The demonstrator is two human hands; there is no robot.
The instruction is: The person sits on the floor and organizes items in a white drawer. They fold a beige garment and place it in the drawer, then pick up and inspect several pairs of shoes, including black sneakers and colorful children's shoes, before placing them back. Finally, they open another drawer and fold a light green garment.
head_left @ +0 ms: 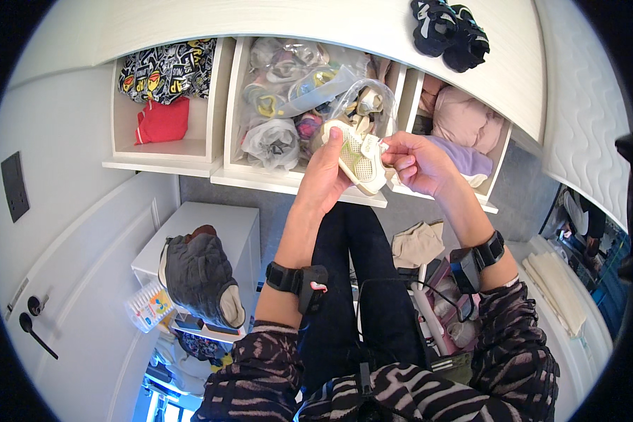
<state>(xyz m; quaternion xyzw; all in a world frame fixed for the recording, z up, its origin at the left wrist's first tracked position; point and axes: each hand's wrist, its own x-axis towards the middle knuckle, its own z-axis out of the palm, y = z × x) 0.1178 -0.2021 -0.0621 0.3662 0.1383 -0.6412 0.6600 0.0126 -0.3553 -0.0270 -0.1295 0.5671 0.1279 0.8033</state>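
The small shoe (pixel 364 163) is cream white, its mesh marked with pale green. The drawers (pixel 257 181) are off-white too, which makes the red garment (pixel 163 121) stand out sharply. The printed cloth (pixel 165 74) mixes black and white with spots of yellow (easily the busiest pattern here). The puffy bundle (pixel 468 118) is soft pink, the folded cloth (pixel 461 156) lilac, and the pair of shoes (pixel 436 29) black with touches of turquoise. The sleeves (pixel 517 352) carry pale, zebra-like stripes on black; the trousers (pixel 352 281) are plain black. The bulky garment (pixel 197 274) is dark grey, the crumpled cloth (pixel 416 245) beige.
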